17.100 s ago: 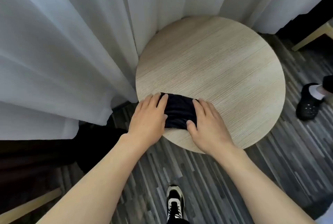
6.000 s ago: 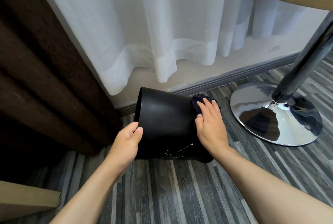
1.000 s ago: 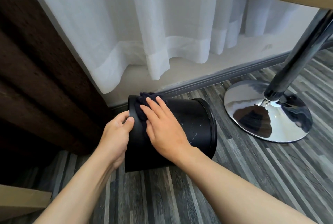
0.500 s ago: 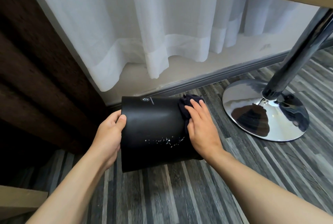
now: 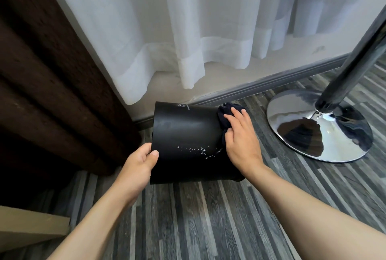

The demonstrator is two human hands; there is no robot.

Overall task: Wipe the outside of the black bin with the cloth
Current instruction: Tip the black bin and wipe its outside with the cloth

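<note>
Since the previous frame, right hand [image 5: 242,140] and dark cloth [image 5: 224,116] sit slightly farther along the black bin's [image 5: 183,134] right end. Fingers extended, palm down, it presses the cloth flat against the bin wall. Left hand [image 5: 141,160] clasps the bin's left edge, thumb on the outer wall. Bin lies tipped on its side on the striped floor [image 5: 198,218], between both hands; white specks [image 5: 198,151] mark its side.
</note>
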